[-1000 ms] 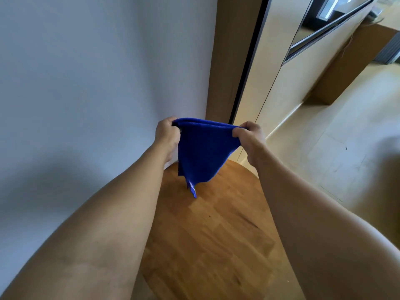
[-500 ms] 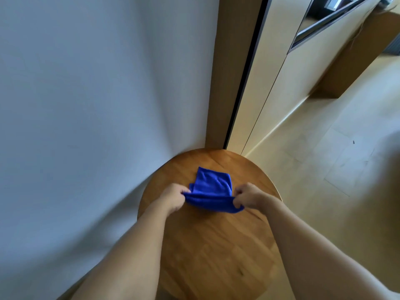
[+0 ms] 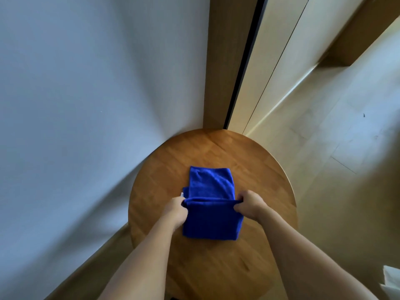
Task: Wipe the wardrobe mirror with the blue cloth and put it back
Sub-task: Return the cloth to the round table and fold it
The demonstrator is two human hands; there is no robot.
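Both forearms reach in from the near edge, roughly parallel. The left hand (image 3: 176, 210) pinches the left end of a raised fold in the cloth (image 3: 211, 204), its grip narrow and closed on the fabric. The right hand (image 3: 251, 204) pinches the right end of the same fold, knuckles up, fingers curled round the edge. The cloth lies near the middle of the surface (image 3: 270, 174), one part flat toward the far side, the other draped toward the near side. A small white tag shows at its left edge. The surface is round and wooden, and stands in a corner. A pale wall (image 3: 86, 94) is on the left, the wardrobe (image 3: 266, 61) at the far side, and the light floor (image 3: 346, 148) on the right.
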